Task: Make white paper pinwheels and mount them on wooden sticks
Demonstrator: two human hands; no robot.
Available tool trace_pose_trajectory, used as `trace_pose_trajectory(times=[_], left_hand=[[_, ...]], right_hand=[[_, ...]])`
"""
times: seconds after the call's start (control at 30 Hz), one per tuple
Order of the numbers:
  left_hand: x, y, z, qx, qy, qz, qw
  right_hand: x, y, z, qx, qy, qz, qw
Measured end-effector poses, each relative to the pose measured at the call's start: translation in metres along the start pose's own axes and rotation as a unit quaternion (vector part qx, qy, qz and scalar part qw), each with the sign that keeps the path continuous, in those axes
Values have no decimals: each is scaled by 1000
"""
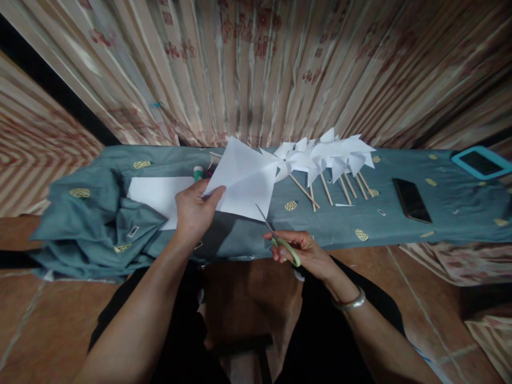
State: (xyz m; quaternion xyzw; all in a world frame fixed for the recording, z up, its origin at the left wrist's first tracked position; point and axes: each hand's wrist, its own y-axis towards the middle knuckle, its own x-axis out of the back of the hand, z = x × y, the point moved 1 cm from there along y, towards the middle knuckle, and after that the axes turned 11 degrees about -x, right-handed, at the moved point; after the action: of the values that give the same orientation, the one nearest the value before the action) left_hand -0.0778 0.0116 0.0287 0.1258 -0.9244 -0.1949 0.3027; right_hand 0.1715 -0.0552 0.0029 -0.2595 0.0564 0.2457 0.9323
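Note:
My left hand (196,209) pinches the left edge of a white square paper sheet (244,181), thumb on top, holding it tilted above the cloth. Faint crease lines run across the sheet. In my right hand (306,250) is a pair of scissors (287,249) with light green handles, fingers through the loops. Their blades point up and left, overlapping the sheet's lower right corner in view; whether they touch the paper I cannot tell. Just behind and right of the sheet lie several white paper pinwheels (294,160) on wooden sticks (306,191).
More white paper (156,186) lies at the left, partly under bunched grey-green cloth (100,213). A green-capped glue stick (198,173) is behind my left hand. To the right are a dark phone (412,200), a blue-framed tablet (482,162) and a paper scrap (344,205). A curtain (256,69) hangs behind.

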Motion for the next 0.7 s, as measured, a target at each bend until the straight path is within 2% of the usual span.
trace_pose_trajectory(times=[0.7], left_hand=[[0, 0, 0, -17, -14, -10, 1000]], right_hand=[[-3, 1, 0, -14, 3, -22, 1000]])
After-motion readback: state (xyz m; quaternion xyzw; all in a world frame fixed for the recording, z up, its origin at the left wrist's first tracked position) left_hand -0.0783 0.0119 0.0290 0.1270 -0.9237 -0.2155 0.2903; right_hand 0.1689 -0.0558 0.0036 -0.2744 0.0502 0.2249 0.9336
